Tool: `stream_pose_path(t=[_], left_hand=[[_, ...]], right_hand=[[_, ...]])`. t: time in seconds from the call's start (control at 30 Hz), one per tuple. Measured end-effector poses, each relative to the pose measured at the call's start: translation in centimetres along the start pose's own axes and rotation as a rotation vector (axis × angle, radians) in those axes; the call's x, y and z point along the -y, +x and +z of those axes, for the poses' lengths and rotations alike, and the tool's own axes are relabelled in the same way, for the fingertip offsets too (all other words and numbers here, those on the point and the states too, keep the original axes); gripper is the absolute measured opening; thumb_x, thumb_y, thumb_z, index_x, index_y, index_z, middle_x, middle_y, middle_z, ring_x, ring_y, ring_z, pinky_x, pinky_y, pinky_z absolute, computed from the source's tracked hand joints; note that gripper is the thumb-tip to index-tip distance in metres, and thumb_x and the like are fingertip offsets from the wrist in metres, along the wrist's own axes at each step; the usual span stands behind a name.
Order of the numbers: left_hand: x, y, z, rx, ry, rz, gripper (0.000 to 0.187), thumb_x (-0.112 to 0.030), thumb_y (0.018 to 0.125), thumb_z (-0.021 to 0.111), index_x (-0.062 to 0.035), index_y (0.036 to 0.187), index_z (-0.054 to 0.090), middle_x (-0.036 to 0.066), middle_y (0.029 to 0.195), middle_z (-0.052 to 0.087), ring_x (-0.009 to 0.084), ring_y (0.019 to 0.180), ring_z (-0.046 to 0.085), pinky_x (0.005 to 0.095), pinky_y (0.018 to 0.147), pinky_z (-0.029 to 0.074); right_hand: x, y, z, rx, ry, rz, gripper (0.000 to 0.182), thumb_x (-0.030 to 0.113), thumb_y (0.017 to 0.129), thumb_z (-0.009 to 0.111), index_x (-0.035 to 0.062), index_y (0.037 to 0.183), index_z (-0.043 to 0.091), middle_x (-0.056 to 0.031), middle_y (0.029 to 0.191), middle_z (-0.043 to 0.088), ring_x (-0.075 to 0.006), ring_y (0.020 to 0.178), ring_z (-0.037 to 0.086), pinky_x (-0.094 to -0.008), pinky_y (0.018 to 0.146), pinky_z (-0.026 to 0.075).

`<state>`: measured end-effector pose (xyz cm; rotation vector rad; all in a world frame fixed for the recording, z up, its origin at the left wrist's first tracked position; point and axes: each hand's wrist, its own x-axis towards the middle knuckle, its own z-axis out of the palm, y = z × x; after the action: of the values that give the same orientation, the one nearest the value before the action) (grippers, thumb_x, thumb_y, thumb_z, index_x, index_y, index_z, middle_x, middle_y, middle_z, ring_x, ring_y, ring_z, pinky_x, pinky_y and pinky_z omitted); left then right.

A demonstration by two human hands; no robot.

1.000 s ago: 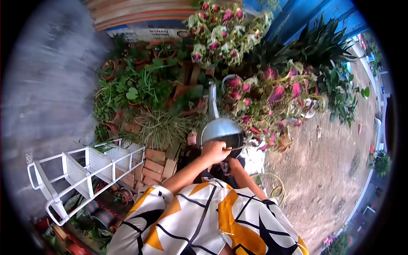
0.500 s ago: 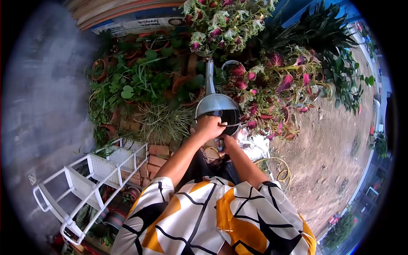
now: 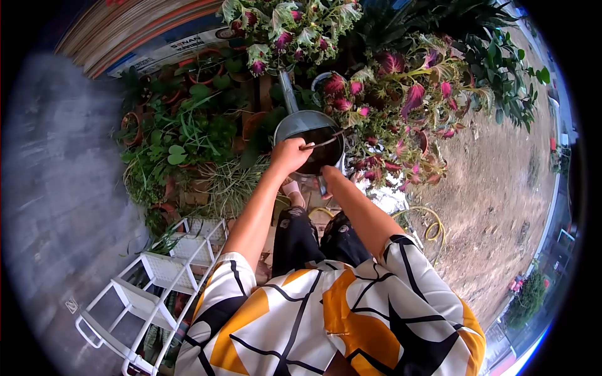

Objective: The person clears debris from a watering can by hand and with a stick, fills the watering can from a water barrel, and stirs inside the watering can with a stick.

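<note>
A grey metal watering can (image 3: 305,120) is held out in front of me, its long spout reaching away toward the potted plants. My left hand (image 3: 290,155) is closed around the can's thin top handle on the left side. Low at the back of the can, my right hand (image 3: 332,180) wraps its rear handle. The dark inside of the can shows through the open half of its top. Just beyond the spout tip grows a frilly coleus (image 3: 295,31) with green and pink leaves, overlapping the tip in this view.
More coleus (image 3: 401,106) crowds the can's right side. Leafy potted plants (image 3: 188,119) and a spiky grassy plant (image 3: 232,185) stand to the left. A white metal rack (image 3: 147,294) is at lower left. A yellow hose (image 3: 436,225) lies on the dirt ground at right.
The watering can and both hands sit farther up and left in view, and the spout now leans left. More of my legs and a foot shows below. Both hands keep their grip.
</note>
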<state>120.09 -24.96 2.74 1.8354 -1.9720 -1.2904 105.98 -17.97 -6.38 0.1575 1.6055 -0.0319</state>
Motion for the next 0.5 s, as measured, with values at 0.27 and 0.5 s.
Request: stream_pose_path(t=[0.27, 0.5], left_hand=[[0.3, 2.4, -0.9, -0.042, -0.073, 0.028, 0.03, -0.033, 0.075, 0.062, -0.0046, 0.068, 0.061, 0.015, 0.058, 0.056, 0.0319, 0.058, 0.057, 0.0368, 0.051, 0.042], [0.2, 3.0, -1.4, -0.057, -0.076, 0.022, 0.028, -0.033, 0.075, 0.062, -0.0055, 0.071, 0.062, 0.014, 0.06, 0.057, 0.0307, 0.058, 0.057, 0.0353, 0.053, 0.043]], right_hand=[[2.1, -1.0, 0.7, 0.005, -0.012, 0.0, 0.022, 0.028, 0.085, 0.039, 0.0121, 0.094, 0.052, -0.0015, 0.073, 0.06, -0.0193, 0.06, 0.055, -0.0673, 0.074, 0.035], [2.7, -2.0, 1.1, -0.001, -0.008, -0.03, 0.025, 0.031, 0.086, 0.038, 0.0121, 0.099, 0.05, -0.0014, 0.075, 0.06, -0.0187, 0.064, 0.055, -0.0666, 0.075, 0.036]])
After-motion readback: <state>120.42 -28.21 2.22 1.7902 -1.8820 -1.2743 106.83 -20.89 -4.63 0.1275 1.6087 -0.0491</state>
